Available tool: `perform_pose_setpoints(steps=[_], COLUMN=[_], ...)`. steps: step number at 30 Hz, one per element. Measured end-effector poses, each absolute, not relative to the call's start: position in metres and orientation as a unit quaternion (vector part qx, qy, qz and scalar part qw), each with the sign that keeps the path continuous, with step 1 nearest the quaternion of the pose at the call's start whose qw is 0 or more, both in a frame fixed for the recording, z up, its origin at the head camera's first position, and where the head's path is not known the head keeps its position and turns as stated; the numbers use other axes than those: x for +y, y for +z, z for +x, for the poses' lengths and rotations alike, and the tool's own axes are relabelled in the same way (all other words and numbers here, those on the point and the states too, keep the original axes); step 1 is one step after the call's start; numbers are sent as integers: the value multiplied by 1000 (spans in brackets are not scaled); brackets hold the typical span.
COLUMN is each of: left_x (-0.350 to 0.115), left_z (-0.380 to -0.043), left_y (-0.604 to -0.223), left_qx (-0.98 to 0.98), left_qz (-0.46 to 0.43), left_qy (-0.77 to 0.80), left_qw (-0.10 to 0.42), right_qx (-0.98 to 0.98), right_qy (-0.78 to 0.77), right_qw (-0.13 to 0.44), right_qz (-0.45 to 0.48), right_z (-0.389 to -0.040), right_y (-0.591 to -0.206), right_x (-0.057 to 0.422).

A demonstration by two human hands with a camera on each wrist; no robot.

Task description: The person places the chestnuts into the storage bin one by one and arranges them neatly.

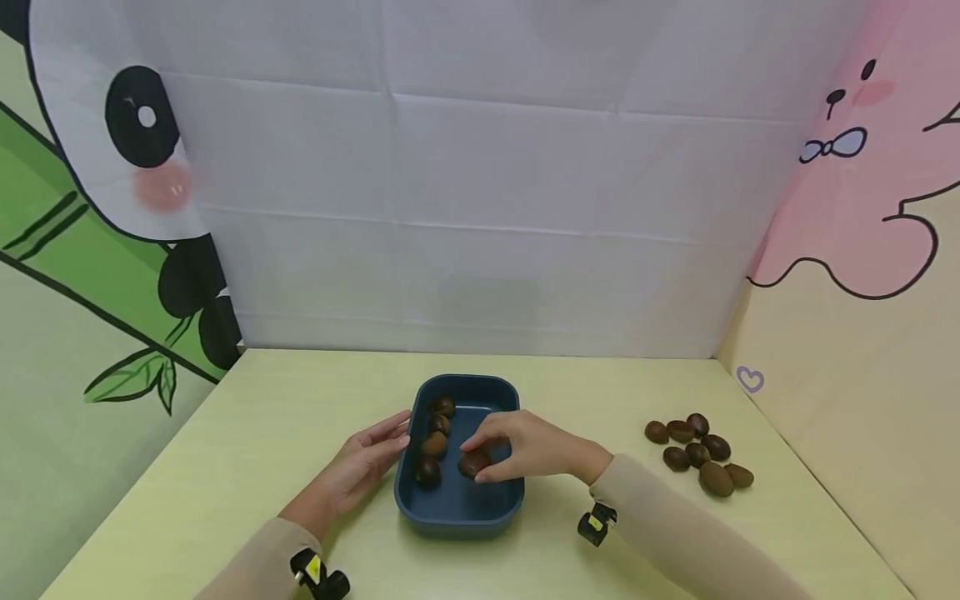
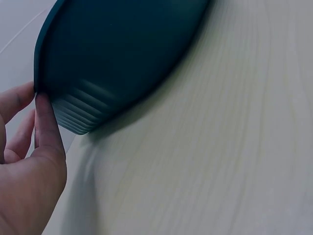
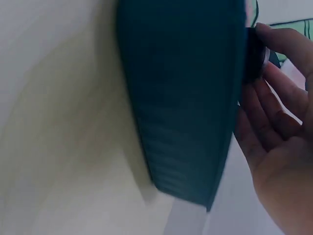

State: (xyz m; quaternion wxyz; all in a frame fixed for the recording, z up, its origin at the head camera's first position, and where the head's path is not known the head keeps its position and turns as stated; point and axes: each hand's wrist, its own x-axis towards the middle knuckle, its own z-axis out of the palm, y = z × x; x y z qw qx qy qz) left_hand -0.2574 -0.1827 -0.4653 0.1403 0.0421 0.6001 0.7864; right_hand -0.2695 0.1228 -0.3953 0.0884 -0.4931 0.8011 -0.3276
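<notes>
A dark blue rectangular tray with deep walls [image 1: 487, 510] sits on the table. My left hand [image 1: 365, 463] holds its left rim, the fingers nearly straight and their tips at the edge in the left wrist view. Over the inside of the tray, my right hand [image 1: 528, 450] pinches a dark brown nut [image 1: 474, 463] between thumb and fingers. Along the tray's left wall runs a row of brown nuts, with a shiny dark one [image 1: 428, 472] at the near end and a lighter one [image 1: 434, 443] behind it.
To the right of the tray, several brown nuts [image 1: 697, 455] lie in a loose group on the pale table [image 1: 300, 400]. A white sheet [image 1: 480, 167] stands behind the table, with cartoon-printed walls at both sides.
</notes>
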Motion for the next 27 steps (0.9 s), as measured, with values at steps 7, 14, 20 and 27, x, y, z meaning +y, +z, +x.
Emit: perform_pose_setpoints(steps=[7,14,20,27], left_x=[-183,-184,-184,-184], left_z=[-257,-257,-257,-258], left_y=[-465,-466,-467,-466], left_qx=[610,605,606,606], left_qz=[51,48,54,50], left_qy=[778,780,778,778], left_qw=[141,151,154,156], right_qx=[790,795,800,807], right_qy=[-297,-253,-217,-209], right_qw=[92,105,84,71], right_qz=[-529,-542,-553,-548], right_z=[-267,-266,-264,-262], right_y=[-409,-419,-426,-434], right_x=[89,66,55,49])
